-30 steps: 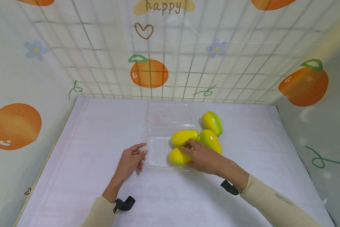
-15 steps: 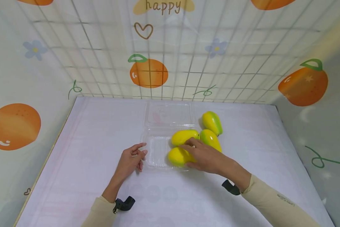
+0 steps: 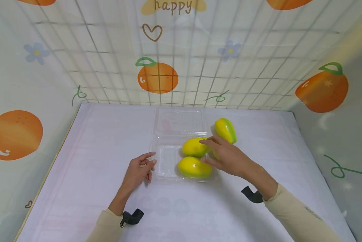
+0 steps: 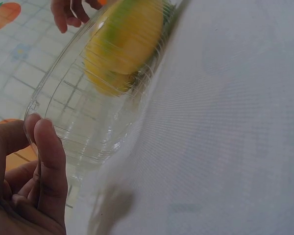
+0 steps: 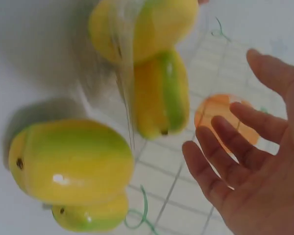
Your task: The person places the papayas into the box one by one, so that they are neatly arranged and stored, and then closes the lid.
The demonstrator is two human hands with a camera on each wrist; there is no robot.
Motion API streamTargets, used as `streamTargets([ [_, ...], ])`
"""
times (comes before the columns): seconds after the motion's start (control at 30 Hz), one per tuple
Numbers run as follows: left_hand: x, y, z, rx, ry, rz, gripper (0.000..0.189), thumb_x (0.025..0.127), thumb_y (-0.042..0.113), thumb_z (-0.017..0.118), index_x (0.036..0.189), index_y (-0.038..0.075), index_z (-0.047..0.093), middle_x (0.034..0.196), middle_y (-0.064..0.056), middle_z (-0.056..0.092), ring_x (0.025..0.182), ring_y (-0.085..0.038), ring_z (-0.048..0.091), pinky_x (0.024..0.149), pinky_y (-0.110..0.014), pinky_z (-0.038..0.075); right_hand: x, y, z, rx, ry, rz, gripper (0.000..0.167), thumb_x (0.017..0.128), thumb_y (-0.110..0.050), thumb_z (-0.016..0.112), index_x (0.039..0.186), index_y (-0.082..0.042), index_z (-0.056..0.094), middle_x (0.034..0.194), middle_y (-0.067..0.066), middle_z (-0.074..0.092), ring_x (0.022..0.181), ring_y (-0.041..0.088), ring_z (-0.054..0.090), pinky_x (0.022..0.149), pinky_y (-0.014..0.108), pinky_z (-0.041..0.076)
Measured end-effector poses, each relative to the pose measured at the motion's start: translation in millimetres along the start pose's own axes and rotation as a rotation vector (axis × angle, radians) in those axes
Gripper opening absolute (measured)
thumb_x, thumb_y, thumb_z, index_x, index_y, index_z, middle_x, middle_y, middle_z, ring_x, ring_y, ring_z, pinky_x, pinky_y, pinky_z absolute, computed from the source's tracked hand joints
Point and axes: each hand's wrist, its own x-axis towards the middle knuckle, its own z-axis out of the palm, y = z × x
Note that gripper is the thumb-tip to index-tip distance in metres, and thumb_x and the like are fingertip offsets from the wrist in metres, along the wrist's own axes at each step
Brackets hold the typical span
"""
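Note:
A clear plastic clamshell box [image 3: 168, 163] lies on the table with its lid [image 3: 179, 121] folded back. Two yellow-green mangoes sit side by side in its right half: a front mango [image 3: 194, 167] and a rear mango [image 3: 194, 147]. My left hand [image 3: 139, 169] is at the box's left edge; in the left wrist view its thumb and a finger pinch the rim [image 4: 51, 73]. Over the right side of the box hovers my right hand [image 3: 229, 158], fingers spread and holding nothing. It partly hides another mango [image 5: 71, 161] on the table in the head view.
A further mango [image 3: 225, 130] lies on the table right of the lid. The white-covered table [image 3: 108, 134] ends at a printed curtain [image 3: 114, 60] over a wire grid at the back, with side curtains left and right.
My right hand has let go of the front mango, which now lies in the box, and has risen away to the right. The left hand has stayed in place.

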Motion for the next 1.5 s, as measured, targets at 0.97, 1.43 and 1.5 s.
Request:
streamTargets([
  [0.97, -0.1, -1.0, -0.6, 0.010, 0.011, 0.021, 0.043, 0.098, 0.019, 0.070, 0.137, 0.003, 0.061, 0.079, -0.023, 0.063, 0.048, -0.020, 0.057, 0.045, -0.028, 0.053, 6.4, 75, -24, 0.299, 0.272, 0.364, 0.092, 0.092, -0.033, 0.076, 0.158, 0.001, 0.021, 0.152, 0.031, 0.034, 0.133, 0.051, 0.041, 0.105, 0.064, 0.042],
  [1.43, 0.1, -2.7, -1.2, 0.012, 0.011, 0.026, 0.043, 0.098, 0.019, 0.069, 0.137, 0.002, 0.061, 0.077, -0.021, 0.063, 0.047, -0.020, 0.057, 0.045, -0.029, 0.054, 25.3, 110, -6, 0.340, 0.264, 0.554, 0.102, 0.090, -0.045, 0.074, 0.159, -0.001, 0.014, 0.157, 0.030, 0.028, 0.139, 0.050, 0.034, 0.102, 0.065, 0.044],
  [1.5, 0.5, -2.8, -0.8, 0.013, 0.011, 0.028, 0.042, 0.098, 0.018, 0.069, 0.137, 0.002, 0.061, 0.077, -0.020, 0.063, 0.047, -0.020, 0.057, 0.045, -0.029, 0.054, 29.1, 115, -3, 0.345, 0.256, 0.576, 0.102, 0.090, -0.046, 0.074, 0.159, -0.001, 0.014, 0.157, 0.030, 0.028, 0.140, 0.049, 0.034, 0.103, 0.065, 0.044],
])
